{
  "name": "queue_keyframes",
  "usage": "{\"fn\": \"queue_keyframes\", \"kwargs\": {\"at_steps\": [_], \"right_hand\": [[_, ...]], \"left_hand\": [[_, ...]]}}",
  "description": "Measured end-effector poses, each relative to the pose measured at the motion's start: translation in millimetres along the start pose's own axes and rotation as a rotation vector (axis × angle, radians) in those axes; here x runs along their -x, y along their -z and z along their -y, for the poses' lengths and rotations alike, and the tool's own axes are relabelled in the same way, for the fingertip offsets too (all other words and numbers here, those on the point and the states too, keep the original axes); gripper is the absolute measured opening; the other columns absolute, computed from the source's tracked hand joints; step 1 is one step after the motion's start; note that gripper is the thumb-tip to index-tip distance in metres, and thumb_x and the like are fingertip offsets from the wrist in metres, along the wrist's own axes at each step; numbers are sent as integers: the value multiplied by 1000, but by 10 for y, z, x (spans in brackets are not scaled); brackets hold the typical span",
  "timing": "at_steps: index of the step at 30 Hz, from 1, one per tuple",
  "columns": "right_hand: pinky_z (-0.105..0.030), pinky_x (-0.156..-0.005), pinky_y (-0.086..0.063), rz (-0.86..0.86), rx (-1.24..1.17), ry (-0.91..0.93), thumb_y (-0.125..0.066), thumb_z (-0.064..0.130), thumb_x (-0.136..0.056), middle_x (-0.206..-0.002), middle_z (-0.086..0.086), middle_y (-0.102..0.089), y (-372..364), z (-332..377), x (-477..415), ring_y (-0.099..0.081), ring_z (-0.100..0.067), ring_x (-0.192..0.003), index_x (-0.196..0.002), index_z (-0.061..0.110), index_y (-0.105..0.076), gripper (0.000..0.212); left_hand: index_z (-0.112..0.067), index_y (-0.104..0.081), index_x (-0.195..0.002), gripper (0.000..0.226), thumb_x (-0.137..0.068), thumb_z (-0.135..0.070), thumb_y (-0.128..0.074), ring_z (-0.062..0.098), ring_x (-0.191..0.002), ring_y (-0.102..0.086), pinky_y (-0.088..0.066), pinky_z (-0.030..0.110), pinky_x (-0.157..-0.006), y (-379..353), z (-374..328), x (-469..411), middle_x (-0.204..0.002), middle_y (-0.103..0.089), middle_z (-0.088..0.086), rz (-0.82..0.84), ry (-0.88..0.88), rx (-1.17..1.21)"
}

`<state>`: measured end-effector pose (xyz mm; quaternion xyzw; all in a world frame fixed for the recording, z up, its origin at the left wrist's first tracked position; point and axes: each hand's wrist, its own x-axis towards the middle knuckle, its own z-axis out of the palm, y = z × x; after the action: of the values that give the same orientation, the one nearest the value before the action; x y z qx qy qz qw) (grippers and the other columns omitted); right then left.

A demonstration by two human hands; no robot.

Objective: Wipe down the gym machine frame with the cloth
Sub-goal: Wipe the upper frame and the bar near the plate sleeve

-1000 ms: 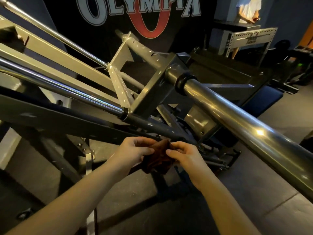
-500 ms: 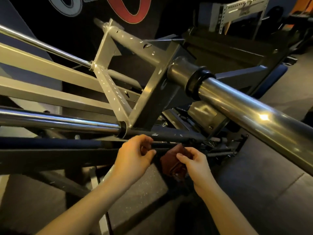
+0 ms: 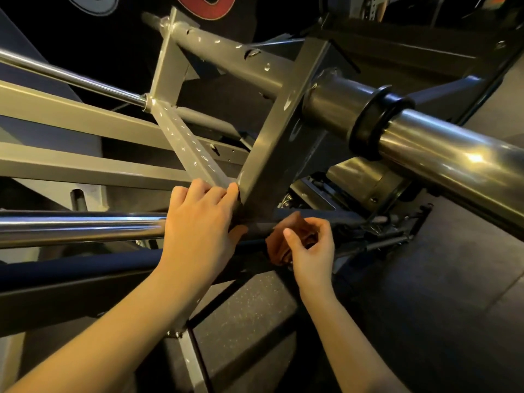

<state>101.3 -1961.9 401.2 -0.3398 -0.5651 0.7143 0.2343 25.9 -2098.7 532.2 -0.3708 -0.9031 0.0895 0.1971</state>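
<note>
A: Count, hands and cloth?

B: Two bare hands, one cloth. Left hand (image 3: 198, 228) grips the gym machine frame (image 3: 280, 131) at the joint where two grey struts meet, with fingers curled over the corner and thumb hooked beneath. Right hand (image 3: 310, 251) has thumb and fingers curled round the cloth (image 3: 283, 242), which is rust-brown and bunched into a wad.

A: Cloth position?

B: Just right of that joint, up against the dark tube (image 3: 334, 217) that runs under it. Actual contact: cannot tell, the fingers cover it.

A: Bars?

B: Three polished ones. Thick chrome sleeve (image 3: 453, 165) at right, carrying one black collar (image 3: 377, 123). Medium chrome rod (image 3: 79, 228) lower left, passing behind the left hand. Thin rod (image 3: 71, 78) upper left. Also two flat grey beams (image 3: 71, 120) at left, one above the other. Paint chipped along the struts.

A: Ground, room?

B: Dark speckled rubber floor (image 3: 255, 321). Dim lighting. Black wall banner (image 3: 127, 38) behind the machine, with red and white lettering cut off at the top edge.
</note>
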Motion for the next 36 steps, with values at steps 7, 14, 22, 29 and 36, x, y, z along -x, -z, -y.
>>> {"fn": "queue_keyframes", "kwargs": {"at_steps": [7, 14, 22, 29, 36], "right_hand": [[-31, -101, -52, -178, 27, 62, -68, 18, -95, -123, 10, -54, -144, 22, 6, -56, -1, -108, -102, 41, -55, 27], [-2, -82, -45, -60, 147, 166, -74, 22, -91, -119, 17, -50, -137, -53, 63, -52, 14, -105, -116, 36, -56, 33], [-31, -95, -58, -142, 29, 68, -69, 16, -94, -124, 12, -52, -124, -6, -112, -60, -5, -108, -109, 33, -61, 24], [-11, -87, -52, -42, 147, 227, -72, 23, -92, -120, 15, -52, -129, -98, -51, -57, 1, -110, -108, 39, -57, 27], [-28, -91, -59, -98, 53, 94, -71, 16, -92, -122, 18, -50, -146, -48, -79, -59, -5, -113, -100, 46, -54, 35]], "left_hand": [[-3, -64, -126, 72, -71, -44, -87, 37, -97, -58, -41, 45, -77, -59, -29, -20, -102, -70, 14, 18, -25, -36], [-2, -59, -133, 78, -73, -45, -83, 37, -102, -56, -41, 45, -78, -114, -19, 22, -111, -68, 16, 11, -18, -18], [2, -56, -136, 82, -73, -39, -87, 37, -101, -56, -46, 45, -74, -214, -87, 83, -115, -66, 19, -28, 34, 60], [2, -54, -138, 81, -75, -37, -86, 36, -104, -56, -46, 45, -77, -288, -142, 129, -120, -65, 19, -78, 76, 99], [2, -53, -140, 81, -76, -37, -85, 34, -104, -54, -43, 43, -77, -282, -190, 128, -120, -64, 17, -78, 104, 100]]}}
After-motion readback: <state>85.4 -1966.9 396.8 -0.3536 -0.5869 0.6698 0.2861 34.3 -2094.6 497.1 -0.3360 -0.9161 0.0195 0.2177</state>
